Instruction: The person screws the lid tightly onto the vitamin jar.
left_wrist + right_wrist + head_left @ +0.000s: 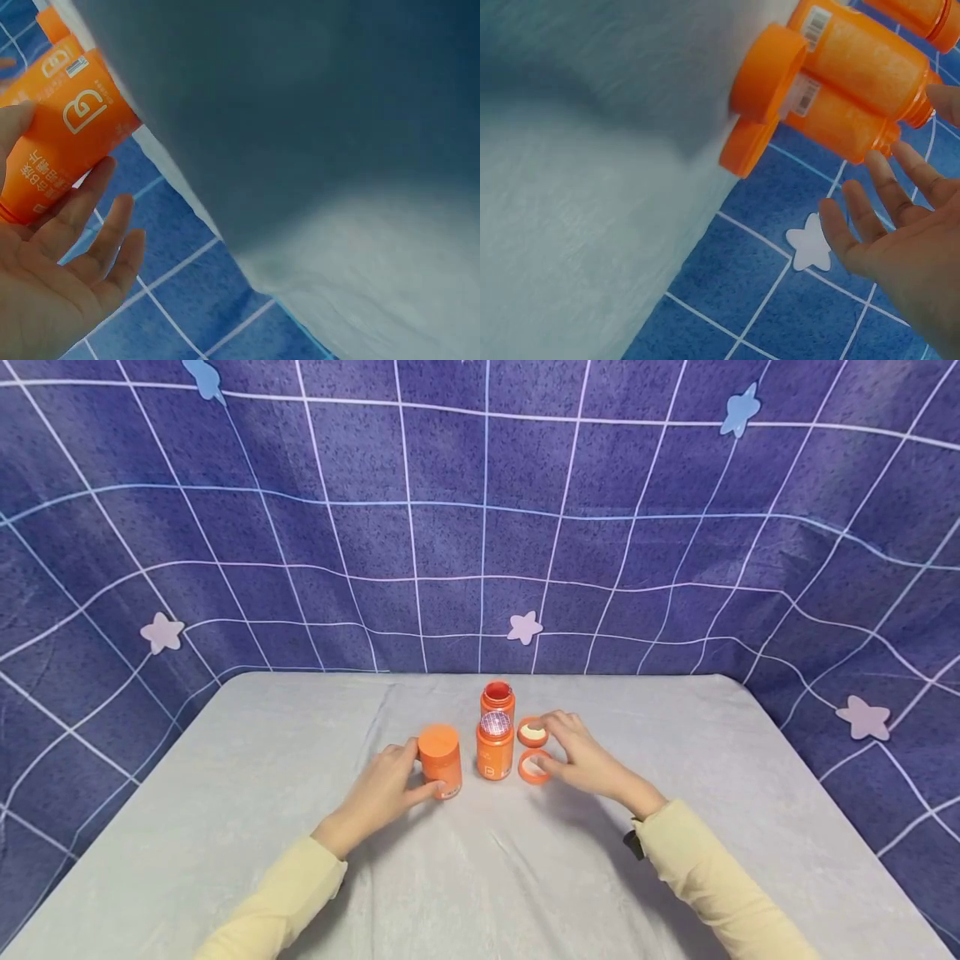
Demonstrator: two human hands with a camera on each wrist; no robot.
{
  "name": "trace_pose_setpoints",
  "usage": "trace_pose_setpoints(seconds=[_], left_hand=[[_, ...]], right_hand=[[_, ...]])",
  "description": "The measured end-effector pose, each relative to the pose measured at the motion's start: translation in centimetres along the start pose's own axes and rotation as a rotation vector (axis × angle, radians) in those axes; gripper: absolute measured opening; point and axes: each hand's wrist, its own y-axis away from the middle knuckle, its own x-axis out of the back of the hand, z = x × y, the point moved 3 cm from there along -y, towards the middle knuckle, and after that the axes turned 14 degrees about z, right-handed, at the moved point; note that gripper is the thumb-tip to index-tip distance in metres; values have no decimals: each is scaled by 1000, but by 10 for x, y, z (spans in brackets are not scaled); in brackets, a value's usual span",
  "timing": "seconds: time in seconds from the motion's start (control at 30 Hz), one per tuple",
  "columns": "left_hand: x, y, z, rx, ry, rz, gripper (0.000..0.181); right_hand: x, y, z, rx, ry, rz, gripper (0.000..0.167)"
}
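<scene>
An orange bottle [441,768] with its orange cap on stands at the left of the group; my left hand [381,792] holds it from the side, thumb in front and fingers behind. Beside it stands an uncapped orange bottle [494,760] with a shiny patterned seal bulging over its mouth. Just behind that is another uncapped bottle [497,692], whose mouth looks open. Two orange caps [533,742] lie with their pale insides up to the right of the bottles. Over the caps hovers my right hand [585,760], fingers spread; in the right wrist view it looks apart from them.
A pale grey cloth covers the table [652,718]. Behind it hangs a dark blue curtain [450,535] with a light grid and star shapes, reaching the table's back edge.
</scene>
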Motion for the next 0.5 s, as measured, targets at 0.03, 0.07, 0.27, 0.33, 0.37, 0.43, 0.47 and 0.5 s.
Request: trace_pose_setpoints(seconds=[0.03, 0.07, 0.27, 0.33, 0.37, 0.43, 0.47, 0.5], left_hand=[[0, 0, -3, 10, -2, 3, 52], [1, -1, -6, 19, -7, 7, 52], [5, -4, -19, 47, -43, 31, 53], [6, -5, -22, 52, -62, 46, 53], [7, -6, -24, 56, -68, 54, 54], [8, -6, -28, 69, -79, 67, 55], [8, -6, -30, 77, -80, 71, 55], [9, -7, -31, 85, -81, 75, 55]], right_hand=[[0, 0, 1, -3, 15, -1, 37], [-1, 1, 3, -3, 35, -3, 38], [-4, 2, 7, -25, 149, -39, 40], [-5, 3, 8, -27, 179, -55, 40], [-6, 3, 8, -26, 196, -62, 41], [-7, 3, 9, -26, 218, -75, 41], [-7, 3, 9, -28, 226, -82, 41], [-8, 4, 10, -30, 234, -90, 41]])
